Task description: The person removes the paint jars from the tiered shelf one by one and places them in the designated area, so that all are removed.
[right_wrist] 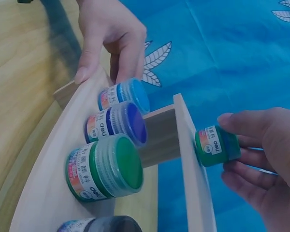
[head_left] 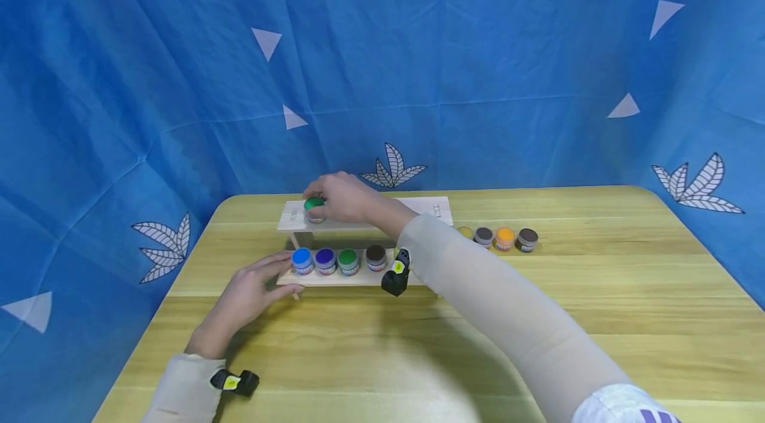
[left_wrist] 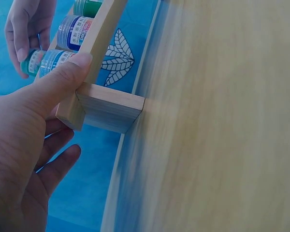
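My right hand (head_left: 343,197) holds a green-lidded paint jar (right_wrist: 216,146) between thumb and fingers, its base at the upper shelf of a two-tier wooden rack (head_left: 370,277). My left hand (head_left: 248,290) grips the left end of the lower shelf, thumb along the front edge and fingers round the end, as the left wrist view shows. Beside it on that shelf stand a blue jar (head_left: 302,261), a purple jar (head_left: 325,261), a second green jar (head_left: 348,261) and a dark brown jar (head_left: 376,257). My right forearm hides the shelf's right part.
Right of the rack, a grey-lidded jar (head_left: 483,237), an orange jar (head_left: 505,238) and a dark jar (head_left: 527,240) stand in a row on the wooden table (head_left: 597,317). A yellowish jar (head_left: 465,232) shows partly behind my sleeve. Blue patterned cloth (head_left: 508,78) hangs behind the table.
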A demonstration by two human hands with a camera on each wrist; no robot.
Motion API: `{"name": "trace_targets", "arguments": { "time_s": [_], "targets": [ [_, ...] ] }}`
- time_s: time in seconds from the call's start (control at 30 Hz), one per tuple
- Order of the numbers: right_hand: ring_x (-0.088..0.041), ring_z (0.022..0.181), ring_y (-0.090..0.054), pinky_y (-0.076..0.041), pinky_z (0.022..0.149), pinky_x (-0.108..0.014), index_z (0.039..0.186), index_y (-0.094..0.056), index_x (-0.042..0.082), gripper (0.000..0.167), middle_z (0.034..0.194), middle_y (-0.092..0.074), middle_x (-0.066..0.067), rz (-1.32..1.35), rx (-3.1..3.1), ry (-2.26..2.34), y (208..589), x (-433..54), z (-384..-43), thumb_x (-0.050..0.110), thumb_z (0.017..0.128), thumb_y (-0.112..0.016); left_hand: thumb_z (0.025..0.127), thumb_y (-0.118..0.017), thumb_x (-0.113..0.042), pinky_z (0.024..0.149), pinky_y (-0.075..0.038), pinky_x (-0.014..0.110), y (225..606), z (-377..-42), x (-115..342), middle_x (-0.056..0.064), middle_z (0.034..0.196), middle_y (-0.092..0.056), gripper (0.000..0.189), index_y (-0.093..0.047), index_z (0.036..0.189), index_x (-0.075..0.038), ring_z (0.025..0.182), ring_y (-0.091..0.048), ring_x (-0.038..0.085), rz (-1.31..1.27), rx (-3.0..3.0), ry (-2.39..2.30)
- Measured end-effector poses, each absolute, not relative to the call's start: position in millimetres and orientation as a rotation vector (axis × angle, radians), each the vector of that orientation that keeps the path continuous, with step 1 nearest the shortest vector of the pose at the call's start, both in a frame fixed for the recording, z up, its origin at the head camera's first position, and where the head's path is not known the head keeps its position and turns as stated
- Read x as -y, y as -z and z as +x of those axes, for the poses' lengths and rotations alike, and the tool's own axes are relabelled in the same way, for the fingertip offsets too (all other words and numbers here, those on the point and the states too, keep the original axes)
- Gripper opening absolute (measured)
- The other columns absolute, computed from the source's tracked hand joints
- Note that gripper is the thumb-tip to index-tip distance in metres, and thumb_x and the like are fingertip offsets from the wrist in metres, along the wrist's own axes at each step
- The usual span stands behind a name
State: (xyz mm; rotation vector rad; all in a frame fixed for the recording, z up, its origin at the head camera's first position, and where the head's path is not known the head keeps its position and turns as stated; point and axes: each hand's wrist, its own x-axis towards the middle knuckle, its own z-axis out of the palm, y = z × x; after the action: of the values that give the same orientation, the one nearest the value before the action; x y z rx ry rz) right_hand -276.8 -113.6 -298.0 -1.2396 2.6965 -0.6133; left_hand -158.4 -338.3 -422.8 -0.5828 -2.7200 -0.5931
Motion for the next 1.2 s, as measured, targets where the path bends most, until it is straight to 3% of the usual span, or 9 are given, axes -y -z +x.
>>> {"name": "trace_targets", "arguments": {
  "time_s": [0.47,0.77,1.03,1.2],
  "targets": [
    [-0.010,0.105,-0.059,-0.048,0.090,-0.025,0.130,-0.064,0.013,0.038,0.122,-0.064,0.001,-1.339,-2.666,0.644,291,81,-275,0.028,0.095,-0.065,0.080,-0.081,-0.033,0.092,-0.051,0.051,425,-159,338,0.013,0.127,-0.064,0.052,-0.069,0.122,-0.004,0.114,-0.062,0.034,-0.611,2.687,0.576],
    [-0.011,0.090,-0.055,-0.046,0.079,-0.026,0.128,-0.066,0.014,0.036,0.113,-0.064,0.002,-1.320,-2.674,0.711,286,57,-272,0.026,0.094,-0.065,0.076,-0.084,-0.029,0.091,-0.052,0.050,425,-160,340,0.014,0.125,-0.065,0.052,-0.070,0.119,-0.003,0.111,-0.063,0.035,-0.629,2.651,0.554],
    [-0.020,0.098,-0.060,-0.048,0.084,-0.029,0.126,-0.067,0.011,0.035,0.113,-0.065,-0.001,-1.344,-2.683,0.712,284,38,-268,0.024,0.094,-0.066,0.077,-0.083,-0.030,0.090,-0.052,0.051,429,-160,339,0.014,0.126,-0.064,0.052,-0.070,0.120,-0.003,0.111,-0.063,0.035,-0.631,2.632,0.562],
    [-0.018,0.100,-0.060,-0.050,0.087,-0.031,0.126,-0.067,0.012,0.034,0.116,-0.065,-0.001,-1.352,-2.686,0.701,283,24,-266,0.024,0.094,-0.066,0.076,-0.084,-0.031,0.089,-0.052,0.051,430,-160,339,0.015,0.125,-0.065,0.053,-0.070,0.119,-0.004,0.111,-0.063,0.035,-0.629,2.627,0.558]
  ]
}}
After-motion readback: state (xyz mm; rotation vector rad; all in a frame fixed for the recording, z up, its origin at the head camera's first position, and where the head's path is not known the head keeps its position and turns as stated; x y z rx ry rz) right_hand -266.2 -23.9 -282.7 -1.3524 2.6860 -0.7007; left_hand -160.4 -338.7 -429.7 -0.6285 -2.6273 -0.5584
